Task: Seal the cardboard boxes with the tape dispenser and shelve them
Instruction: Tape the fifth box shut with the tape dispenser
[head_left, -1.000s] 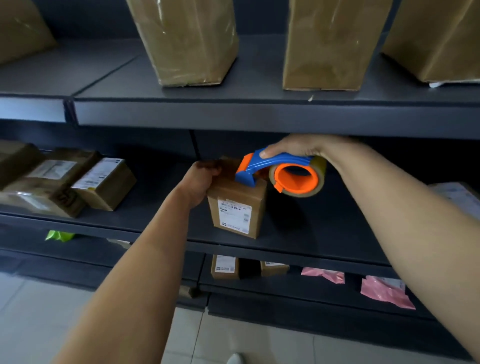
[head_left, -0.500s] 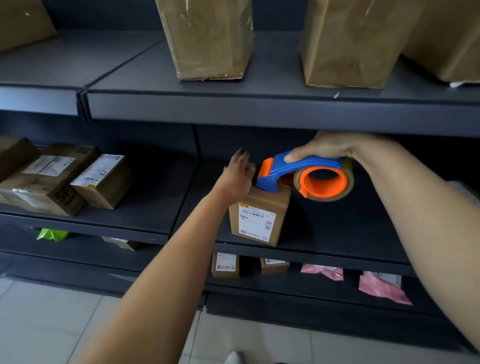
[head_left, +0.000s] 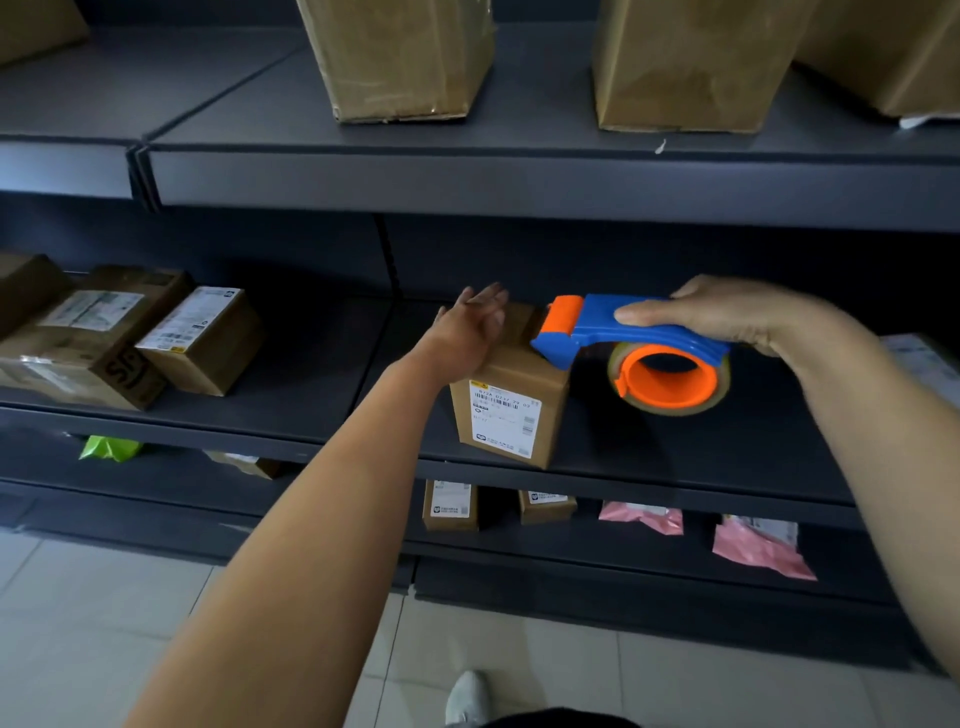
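Observation:
A small cardboard box (head_left: 511, 410) with a white label on its front stands on the dark middle shelf (head_left: 322, 395). My left hand (head_left: 470, 332) hovers open at the box's top left corner, fingers spread and pointing into the shelf. My right hand (head_left: 727, 314) grips the blue and orange tape dispenser (head_left: 639, 345) by its handle. The dispenser's orange front end rests over the box's top right edge, and its tape roll hangs to the right of the box.
Several labelled cardboard boxes (head_left: 98, 332) lie at the left of the middle shelf. Tall boxes (head_left: 400, 57) stand on the upper shelf (head_left: 519, 182). The lower shelf holds two small boxes (head_left: 449, 504), pink bags (head_left: 758, 545) and a green bag (head_left: 106, 447). A tiled floor lies below.
My left hand has let go of the box and opened, its fingers now spread. The view has shifted, and the dispenser stays at the box's top with my right hand on it.

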